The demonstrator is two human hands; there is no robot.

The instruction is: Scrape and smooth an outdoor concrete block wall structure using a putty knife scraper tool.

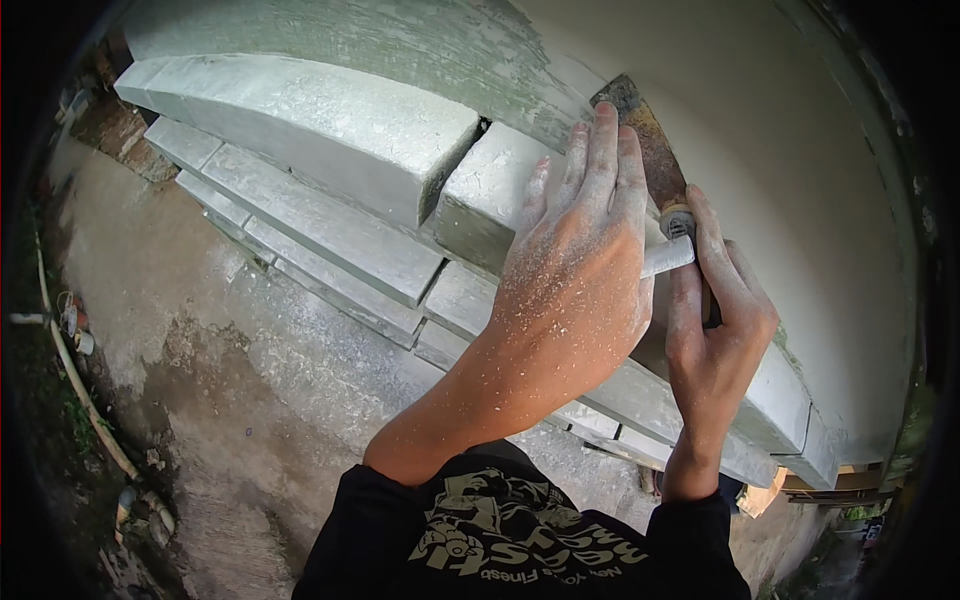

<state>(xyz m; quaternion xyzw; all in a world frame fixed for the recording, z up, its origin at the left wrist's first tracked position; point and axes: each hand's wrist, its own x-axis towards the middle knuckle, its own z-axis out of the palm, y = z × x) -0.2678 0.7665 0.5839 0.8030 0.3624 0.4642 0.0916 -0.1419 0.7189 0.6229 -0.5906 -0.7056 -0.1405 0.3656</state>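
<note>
Because its handle sits in the curl of the right hand (728, 312), the scraper (648, 142) looks well controlled, its stained blade angled up and leftward with the broad end at the wall (790, 190). The forefinger lies straight along the neck, presumably to steady the metal, while other fingers wrap the handle. The left hand (575, 250), back uppermost and dusted white, stretches its fingers up to the blade's left edge; laid out like that, it seems placed as a brace. A pale rod (670, 256) pokes out between the hands, but its other end is hidden under the left palm, so I can't make out whether that hand clasps it. Pale blocks (330, 110) form a stepped ledge beneath. As for containers, a small red-and-white object (72, 318) lies far left near a pole (78, 375); I can't judge whether it holds anything.
</note>
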